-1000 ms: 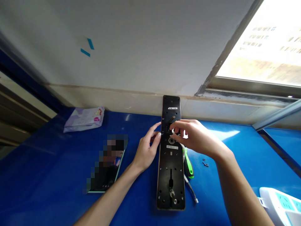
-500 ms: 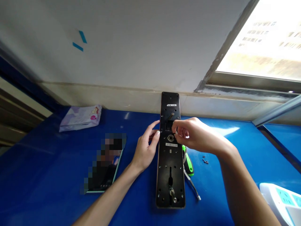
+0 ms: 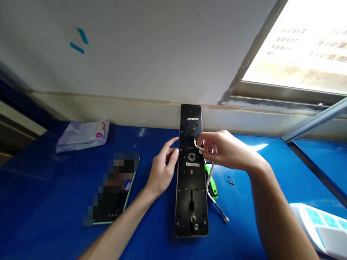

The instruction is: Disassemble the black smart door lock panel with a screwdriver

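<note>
Black plate (image 3: 191, 180) lies between unclenched left hand (image 3: 162, 173) and right hand (image 3: 223, 150) pinching white cable (image 3: 208, 183).

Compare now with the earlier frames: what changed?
The right hand moved right, off the rectangular opening; the white cable now shows looping from there to that hand. Camera view shifted, so everything sits further left in frame. Unchanged: left hand at the black plate's left edge, green handle, small dark parts.
</note>
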Motion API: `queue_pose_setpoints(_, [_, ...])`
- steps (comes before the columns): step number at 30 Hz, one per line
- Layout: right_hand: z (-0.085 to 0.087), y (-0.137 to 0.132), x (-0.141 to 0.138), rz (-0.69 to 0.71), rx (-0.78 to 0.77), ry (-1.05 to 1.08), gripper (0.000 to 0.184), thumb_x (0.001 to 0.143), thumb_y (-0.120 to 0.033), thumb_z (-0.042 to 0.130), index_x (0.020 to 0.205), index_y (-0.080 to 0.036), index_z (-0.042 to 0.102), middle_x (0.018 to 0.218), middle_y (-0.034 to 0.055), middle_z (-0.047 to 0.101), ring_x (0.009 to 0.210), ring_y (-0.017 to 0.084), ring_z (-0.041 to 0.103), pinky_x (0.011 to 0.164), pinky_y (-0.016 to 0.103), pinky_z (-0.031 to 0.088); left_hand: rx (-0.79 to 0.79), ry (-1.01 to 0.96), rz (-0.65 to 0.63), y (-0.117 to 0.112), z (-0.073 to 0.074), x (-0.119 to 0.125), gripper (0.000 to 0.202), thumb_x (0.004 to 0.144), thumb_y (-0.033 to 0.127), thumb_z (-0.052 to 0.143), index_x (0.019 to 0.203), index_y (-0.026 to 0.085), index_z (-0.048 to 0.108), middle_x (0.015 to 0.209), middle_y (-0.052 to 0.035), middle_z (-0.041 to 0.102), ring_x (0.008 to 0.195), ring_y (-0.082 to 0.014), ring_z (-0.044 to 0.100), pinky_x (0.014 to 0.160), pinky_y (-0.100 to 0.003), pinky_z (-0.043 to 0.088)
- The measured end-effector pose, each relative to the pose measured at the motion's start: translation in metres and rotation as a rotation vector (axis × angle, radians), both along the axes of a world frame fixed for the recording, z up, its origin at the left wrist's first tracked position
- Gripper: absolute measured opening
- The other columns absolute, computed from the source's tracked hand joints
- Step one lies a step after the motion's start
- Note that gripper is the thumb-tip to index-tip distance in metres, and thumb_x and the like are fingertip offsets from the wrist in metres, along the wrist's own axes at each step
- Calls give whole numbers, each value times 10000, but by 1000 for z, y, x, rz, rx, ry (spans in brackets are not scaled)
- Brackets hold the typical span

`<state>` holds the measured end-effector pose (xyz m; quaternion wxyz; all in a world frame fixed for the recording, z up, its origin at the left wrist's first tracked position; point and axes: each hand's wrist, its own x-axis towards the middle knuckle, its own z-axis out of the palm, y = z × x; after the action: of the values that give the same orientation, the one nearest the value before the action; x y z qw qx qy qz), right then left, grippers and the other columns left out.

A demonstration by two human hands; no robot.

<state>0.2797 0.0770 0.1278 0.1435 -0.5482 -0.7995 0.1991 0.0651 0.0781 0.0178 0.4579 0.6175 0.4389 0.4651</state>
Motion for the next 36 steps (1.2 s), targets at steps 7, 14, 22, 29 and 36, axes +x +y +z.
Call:
queue_pose_setpoints(7, [-12,11,-8,-167,147,6,103,932,-270,718,1015,-209,712,878,32,745,697,146,625,649,268,432,-16,-24,-11,0,-1,1,466,1038,420,555,1457,217,580,1139,-64,802,999,-240,758,902,-347,563])
queue_pose_setpoints(14, [-17,14,-9,-161,123,-29,20,909,-202,721,904,-221,715,819,12,728,683,138,615,641,258,423,-7,-19,-10,0,0,1,464,1038,431,554,1449,219,588,1136,-66,803,999,-248,764,893,-352,574])
queue_pose_setpoints(22, [-22,13,-15,-313,125,-64,126,889,-327,677,910,-231,599,709,11,696,606,168,601,576,280,356,-9,-11,7,-1,-1,2,455,1035,417,557,1442,217,595,1147,-71,803,1003,-247,764,898,-358,577])
queue_pose_setpoints(29, [-22,12,-23,-325,151,-93,117,854,-265,641,957,-245,587,670,-10,638,558,156,543,565,271,314,-17,-10,1,-1,-1,1,460,1039,420,554,1452,219,587,1159,-71,799,1002,-244,762,895,-353,571])
queue_pose_setpoints(36, [-25,12,-28,-356,190,-141,176,830,-252,621,1005,-241,611,677,8,638,590,187,559,581,280,307,-13,-21,-11,-1,-2,1,474,1038,427,570,1464,220,579,1191,-79,793,1042,-249,762,906,-348,575])
